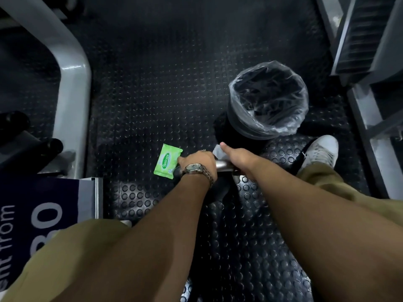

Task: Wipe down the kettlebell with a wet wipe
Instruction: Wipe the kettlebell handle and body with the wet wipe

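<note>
The kettlebell stands on the studded floor between my hands; its silver handle point(222, 165) shows, while its black body lies mostly hidden in shadow beneath. My left hand point(198, 162), with a metal wristwatch, grips the left end of the handle. My right hand point(238, 158) is at the right end, thumb stretched forward, and holds a white wet wipe point(218, 150) against the kettlebell. Only a corner of the wipe peeks out past the thumb; the fingers are hidden.
A green wet-wipe pack point(168, 161) lies on the floor just left of my left hand. A black bin with a clear liner point(268, 101) stands behind the kettlebell. Grey machine frames point(72, 88) flank both sides. My white shoe point(319, 151) is at right.
</note>
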